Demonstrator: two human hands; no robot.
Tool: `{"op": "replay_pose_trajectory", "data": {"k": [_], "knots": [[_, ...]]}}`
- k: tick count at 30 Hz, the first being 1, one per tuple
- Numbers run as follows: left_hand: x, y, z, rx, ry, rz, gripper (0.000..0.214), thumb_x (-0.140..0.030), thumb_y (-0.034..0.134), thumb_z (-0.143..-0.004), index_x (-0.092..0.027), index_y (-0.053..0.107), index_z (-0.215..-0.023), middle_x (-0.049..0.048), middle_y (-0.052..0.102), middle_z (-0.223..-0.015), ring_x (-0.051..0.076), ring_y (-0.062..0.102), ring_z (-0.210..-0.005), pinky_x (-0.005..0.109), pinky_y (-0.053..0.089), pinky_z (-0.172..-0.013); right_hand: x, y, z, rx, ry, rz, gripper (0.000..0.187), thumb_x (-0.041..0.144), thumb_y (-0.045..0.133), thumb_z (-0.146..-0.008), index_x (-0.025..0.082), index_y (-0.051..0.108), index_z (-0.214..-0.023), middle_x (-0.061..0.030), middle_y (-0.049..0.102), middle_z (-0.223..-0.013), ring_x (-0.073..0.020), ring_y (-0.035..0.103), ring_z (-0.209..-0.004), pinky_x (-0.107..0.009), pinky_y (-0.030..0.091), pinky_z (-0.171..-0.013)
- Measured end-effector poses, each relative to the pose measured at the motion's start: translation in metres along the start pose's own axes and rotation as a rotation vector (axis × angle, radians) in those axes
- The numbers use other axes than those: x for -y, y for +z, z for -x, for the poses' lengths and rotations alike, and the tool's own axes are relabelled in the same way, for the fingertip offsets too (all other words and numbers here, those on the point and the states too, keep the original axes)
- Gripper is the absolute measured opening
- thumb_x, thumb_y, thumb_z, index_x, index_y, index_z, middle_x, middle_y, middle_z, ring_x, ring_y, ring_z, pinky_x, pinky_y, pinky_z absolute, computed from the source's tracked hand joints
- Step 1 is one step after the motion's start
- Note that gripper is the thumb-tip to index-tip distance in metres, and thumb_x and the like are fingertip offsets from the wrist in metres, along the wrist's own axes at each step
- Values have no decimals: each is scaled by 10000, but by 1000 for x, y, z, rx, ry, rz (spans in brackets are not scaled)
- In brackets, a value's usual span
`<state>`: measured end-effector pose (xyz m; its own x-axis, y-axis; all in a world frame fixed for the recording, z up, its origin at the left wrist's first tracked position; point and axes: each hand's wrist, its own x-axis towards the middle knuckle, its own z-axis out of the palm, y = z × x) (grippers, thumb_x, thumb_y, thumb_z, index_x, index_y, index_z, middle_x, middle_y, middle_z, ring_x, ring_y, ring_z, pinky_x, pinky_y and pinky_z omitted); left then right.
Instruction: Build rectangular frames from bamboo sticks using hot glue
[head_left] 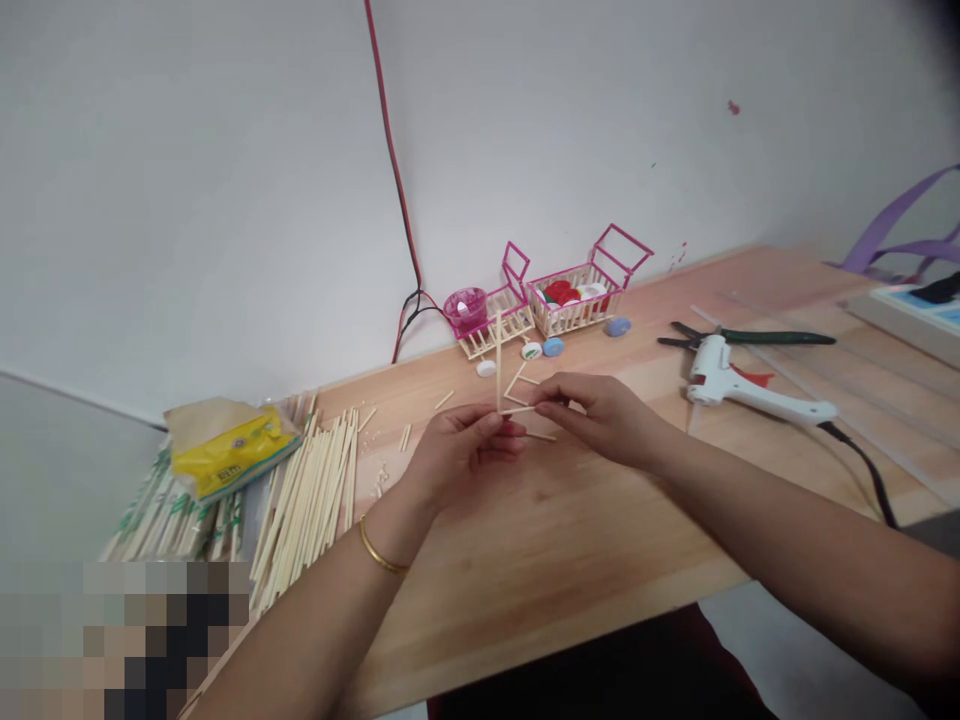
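Observation:
My left hand (469, 440) pinches a pale wooden stick (499, 365) that stands upright from its fingertips. Between the fingers of my right hand (600, 405) is a short wooden stick (519, 410), lying roughly level. Its left end meets the foot of the upright stick, at a corner; whether the two are joined I cannot tell. Just behind my hands, several short stick pieces (514, 380) lie on the wooden table (555, 530). Farther back stand two little stick carts with pink trim: one (517, 322) with a pink cup (466, 310), the other (576, 312) holding red and white things.
White glue gun (757, 390) and dark-handled pliers (776, 338) lie to the right, near a power strip (915, 315). Long loose sticks (315, 500) and a yellow packet (232, 450) are at left. Bottle caps (553, 347) sit by the carts, before the wall (225, 200).

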<state>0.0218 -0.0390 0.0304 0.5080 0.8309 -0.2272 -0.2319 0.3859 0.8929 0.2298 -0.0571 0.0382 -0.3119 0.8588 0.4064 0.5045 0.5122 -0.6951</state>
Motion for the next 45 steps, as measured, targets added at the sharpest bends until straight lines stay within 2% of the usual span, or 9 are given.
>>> {"op": "replay_pose_trajectory", "data": {"k": [4,9,15,19,24,26,29,36,45], "knots": [[-2,-1,2,96,-168,104,309,-381,659,-758,-77,671,-810,104,690,-727,136,639,-582,254,512,-564,-2,0,0,0,-29,-22,139,287,491,-875,194,594,-881,-41,628,-843,-136,556,-750,-264,436,-663],[-3,-2,3,160,-307,172,241,-332,695,-705,-97,647,-732,45,636,-609,75,530,-446,212,435,-471,-5,4,0,10,-94,-49,110,282,492,-878,212,576,-889,-40,611,-855,-147,562,-786,-294,464,-715],[-2,3,3,133,-223,131,227,-293,726,-688,-111,590,-694,17,624,-618,67,532,-444,202,421,-465,-8,2,-4,-126,-150,0,222,290,539,-852,249,593,-1063,-93,570,-1105,-224,507,-1086,-387,463,-855],[0,4,2,68,-112,32,268,-334,733,-684,-108,594,-719,17,629,-638,60,541,-463,187,421,-473,-7,-4,-3,-219,22,-119,198,356,582,-826,238,630,-978,-66,619,-1002,-208,564,-952,-369,476,-795],[1,5,2,80,-36,-146,249,-343,704,-718,-112,611,-709,24,649,-650,64,567,-494,181,445,-506,-11,-7,0,-3,387,-494,218,416,630,-777,211,659,-846,-5,641,-747,-126,554,-643,-260,424,-565],[1,5,2,71,-15,-200,253,-352,696,-722,-114,616,-696,25,652,-647,66,567,-497,189,460,-523,-12,-5,1,123,432,-577,220,413,642,-763,206,667,-835,3,639,-716,-113,537,-601,-251,401,-538],[2,6,2,35,9,-249,264,-368,701,-709,-116,623,-694,27,653,-638,76,570,-502,203,472,-533,-11,-1,2,245,420,-619,197,385,657,-754,201,679,-823,-7,672,-781,-136,591,-707,-279,445,-651],[5,9,2,33,60,-301,217,-337,695,-716,-125,647,-719,23,651,-632,86,573,-515,213,469,-539,-5,12,7,301,389,-732,145,343,618,-790,213,666,-832,-29,703,-857,-185,643,-847,-358,494,-791],[8,13,3,39,82,-318,175,-302,701,-725,-135,646,-719,5,648,-614,74,566,-506,197,455,-530,10,15,9,268,432,-749,133,300,567,-811,218,597,-711,-27,687,-769,-180,636,-792,-341,490,-739]]}}
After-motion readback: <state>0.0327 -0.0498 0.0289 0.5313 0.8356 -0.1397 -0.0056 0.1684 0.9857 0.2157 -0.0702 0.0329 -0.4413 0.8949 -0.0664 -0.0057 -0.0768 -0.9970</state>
